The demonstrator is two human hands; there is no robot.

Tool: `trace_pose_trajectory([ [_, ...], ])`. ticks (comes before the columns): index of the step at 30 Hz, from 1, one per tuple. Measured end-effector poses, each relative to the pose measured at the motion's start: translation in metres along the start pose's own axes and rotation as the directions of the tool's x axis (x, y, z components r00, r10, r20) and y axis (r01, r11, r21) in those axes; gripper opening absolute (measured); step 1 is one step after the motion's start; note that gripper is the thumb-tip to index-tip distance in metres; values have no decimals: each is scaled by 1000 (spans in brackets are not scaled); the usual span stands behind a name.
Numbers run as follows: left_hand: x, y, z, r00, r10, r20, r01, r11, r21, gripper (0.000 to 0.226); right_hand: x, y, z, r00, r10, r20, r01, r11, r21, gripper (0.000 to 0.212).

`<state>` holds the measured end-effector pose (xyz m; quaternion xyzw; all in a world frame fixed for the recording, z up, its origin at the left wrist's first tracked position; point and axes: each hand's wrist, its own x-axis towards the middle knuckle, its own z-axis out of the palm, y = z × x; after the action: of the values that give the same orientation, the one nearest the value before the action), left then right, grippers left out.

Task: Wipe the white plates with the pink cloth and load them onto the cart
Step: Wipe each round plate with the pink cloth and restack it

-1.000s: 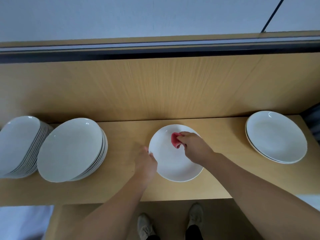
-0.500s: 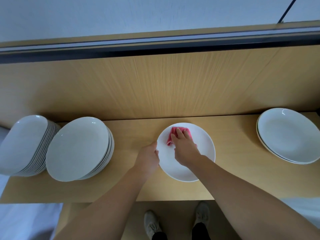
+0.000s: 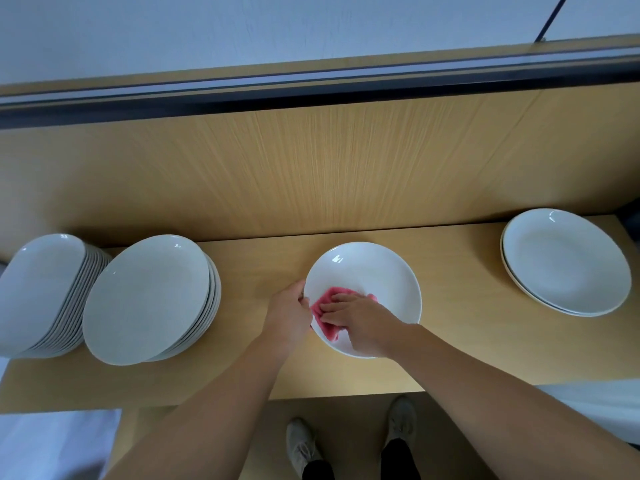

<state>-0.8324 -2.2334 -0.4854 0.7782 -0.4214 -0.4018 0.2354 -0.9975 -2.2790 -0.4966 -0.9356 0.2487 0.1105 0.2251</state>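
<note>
Pale wood fills the head view: a table (image 3: 457,344) runs left to right, with an upright wooden panel (image 3: 311,161) behind it and a grey-white wall (image 3: 277,29) above that.

One white plate (image 3: 375,271) lies flat near the middle of the table, close to its front edge. The cloth (image 3: 325,318), pink and crumpled, lies inside the plate on its near-left part. The right hand (image 3: 365,325) rests on the cloth, its fingers (image 3: 337,308) straight, close together and pressing it against the plate. The left hand (image 3: 289,315) holds the plate's left rim, thumb on top of the edge; its other fingers seem curled under the rim, though they are mostly hidden.

Left of the plate, apart from it, stands a tall stack (image 3: 145,299) of white plates. A second tall stack (image 3: 38,292) stands just beside that one, at the table's left end. At the right end, well apart from the hands, lies a short stack (image 3: 564,263) of two or three plates.

Below the table's front edge two light shoes (image 3: 301,445) show on the floor.
</note>
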Motion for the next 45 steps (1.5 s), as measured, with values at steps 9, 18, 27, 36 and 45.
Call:
trace_pose_trajectory([
  [9,0,7,3,1000,-2,9,1,994,107,42,-54,17,-21,986,21,168,-35,996,84,58],
  [18,-12,18,23,878,334,344,-474,495,728,41,-52,-10,-16,870,487,79,-464,862,-205,47],
  [27,-7,11,23,843,234,484,-537,361,762,51,-41,-6,-15,837,543,65,-534,838,-116,37],
  [36,-2,8,25,831,227,507,-556,347,756,53,-26,39,-46,888,453,-77,-455,845,-280,32],
  [45,0,4,26,825,236,513,-565,348,748,55,18,46,-45,917,305,-259,-391,822,-414,33],
])
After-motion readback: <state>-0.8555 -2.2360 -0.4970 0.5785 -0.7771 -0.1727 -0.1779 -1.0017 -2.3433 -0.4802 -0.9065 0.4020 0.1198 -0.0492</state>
